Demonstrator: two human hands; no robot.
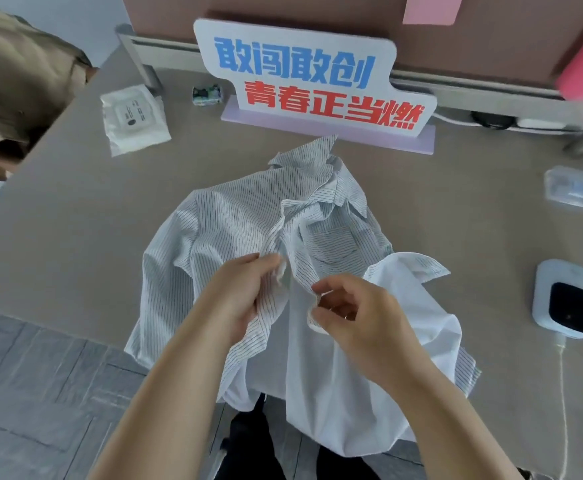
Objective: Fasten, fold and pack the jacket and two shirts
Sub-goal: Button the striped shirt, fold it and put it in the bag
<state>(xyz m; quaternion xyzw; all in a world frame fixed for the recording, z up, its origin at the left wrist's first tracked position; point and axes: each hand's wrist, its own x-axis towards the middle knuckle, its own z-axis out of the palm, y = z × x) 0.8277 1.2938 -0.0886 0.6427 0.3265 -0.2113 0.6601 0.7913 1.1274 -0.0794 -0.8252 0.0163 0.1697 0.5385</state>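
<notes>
Grey-brown bench fills most of the view, with dark tiled floor below its near edge. One striped shirt lies front-up at the centre, its long axis running 12 to 6 o'clock: collar toward 12, hem hanging off the near edge at 6. At 10 o'clock one tan garment, probably the jacket, droops at the bench corner. A second shirt cannot be made out. One lettered sign stands at 12 o'clock behind the collar. The left hand pinches the shirt's front edge on the 9 o'clock side at chest height; the right hand pinches the opposite edge at 3 o'clock, that panel turned back to show its white inside. Both grips are narrow and closed on cloth, and the two edges sit near each other but apart, so the fastening likely turns on drawing them together across that gap. Neither hand is clearly nearer, and no button or hole is clear enough to tell. Smaller things: one white device with a cable at 3 o'clock, one white packet at 11, one clear box at 2.
</notes>
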